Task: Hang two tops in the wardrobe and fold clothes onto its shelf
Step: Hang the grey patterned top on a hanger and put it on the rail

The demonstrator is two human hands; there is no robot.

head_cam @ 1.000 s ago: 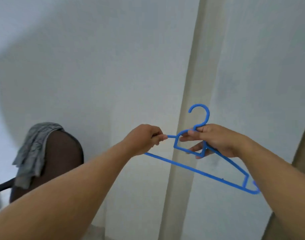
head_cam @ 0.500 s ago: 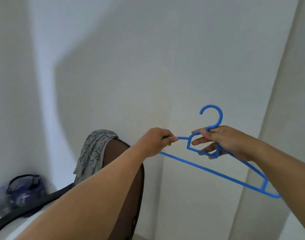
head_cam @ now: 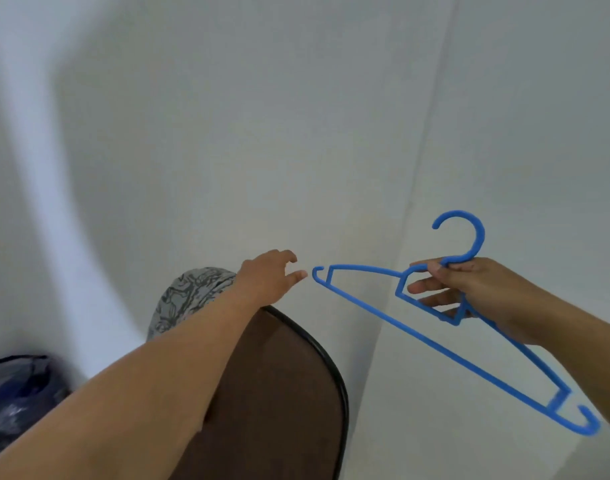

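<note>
Hanger: blue plastic, tilted | right hand fingers grip its neck; left hand fingers loose, apart.

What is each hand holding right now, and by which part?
The right hand grips the blue hanger at its neck, just below the hook. The left hand holds nothing.
</note>
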